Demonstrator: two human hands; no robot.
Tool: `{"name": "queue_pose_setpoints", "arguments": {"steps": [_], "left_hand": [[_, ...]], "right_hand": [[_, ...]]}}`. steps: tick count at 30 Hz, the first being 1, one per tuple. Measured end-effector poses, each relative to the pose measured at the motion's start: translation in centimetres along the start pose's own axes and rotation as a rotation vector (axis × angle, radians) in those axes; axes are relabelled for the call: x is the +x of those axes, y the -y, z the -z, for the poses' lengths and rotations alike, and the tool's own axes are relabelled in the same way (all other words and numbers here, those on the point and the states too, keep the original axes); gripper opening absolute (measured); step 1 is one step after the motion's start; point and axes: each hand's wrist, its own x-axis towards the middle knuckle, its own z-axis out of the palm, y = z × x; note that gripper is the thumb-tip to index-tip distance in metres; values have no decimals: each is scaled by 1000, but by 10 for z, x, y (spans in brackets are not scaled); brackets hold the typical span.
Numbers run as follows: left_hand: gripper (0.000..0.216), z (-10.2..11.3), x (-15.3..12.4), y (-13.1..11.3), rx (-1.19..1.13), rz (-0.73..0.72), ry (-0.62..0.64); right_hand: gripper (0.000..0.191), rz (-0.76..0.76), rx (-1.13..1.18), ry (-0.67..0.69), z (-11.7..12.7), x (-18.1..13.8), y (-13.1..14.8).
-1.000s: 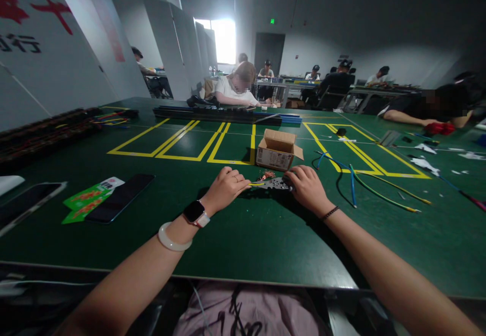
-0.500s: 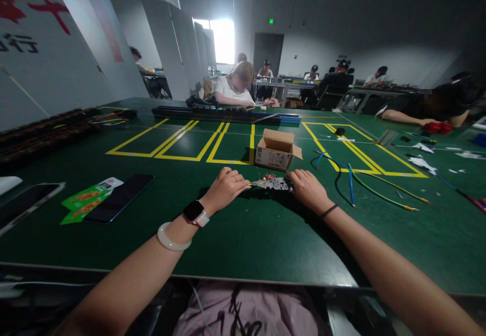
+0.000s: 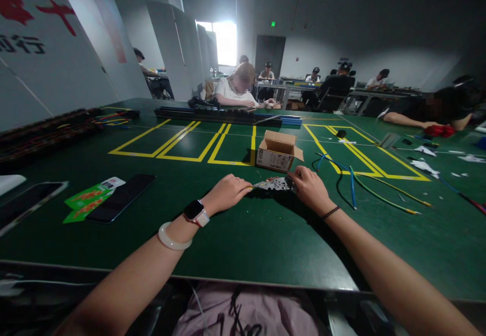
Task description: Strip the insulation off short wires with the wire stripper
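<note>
Over the green table (image 3: 243, 245), my right hand (image 3: 309, 186) is closed around the handle end of a flat grey wire stripper (image 3: 275, 184) with holes in its blades. The handles are mostly hidden by the fingers. My left hand (image 3: 228, 194) has its fingers pressed together at the stripper's tip, pinching a thin yellow wire (image 3: 250, 188) of which only a short bit shows. Fine copper strands (image 3: 271, 178) lie just behind the stripper. An opened cardboard box (image 3: 276, 154) stands beyond both hands.
Blue and green-yellow cables (image 3: 379, 194) lie to the right. A black phone (image 3: 121, 198) and a green packet (image 3: 91, 199) are at the left. Yellow tape outlines (image 3: 178, 159) mark the table. Opposite sits a person (image 3: 235, 90) behind dark strips (image 3: 228, 116).
My left hand has lowered slightly, and its fingers look straighter. The stripper has tilted a little and hides more of the copper strands. The whole view has shifted slightly.
</note>
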Motion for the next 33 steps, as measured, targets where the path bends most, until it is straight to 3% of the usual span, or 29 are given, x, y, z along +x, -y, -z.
{"name": "queue_pose_setpoints", "arguments": {"steps": [4, 9, 20, 26, 33], "left_hand": [[33, -2, 0, 2, 35, 8, 8], [34, -2, 0, 4, 80, 14, -27], [20, -4, 0, 5, 75, 0, 5], [20, -4, 0, 3, 98, 25, -18], [24, -6, -1, 2, 36, 76, -72]], "right_hand": [[37, -51, -20, 42, 0, -1, 2], [36, 31, 1, 100, 8, 1, 5], [40, -6, 23, 206, 8, 0, 9], [38, -33, -31, 154, 4, 2, 11], [44, 28, -151, -12, -3, 2, 14]]}}
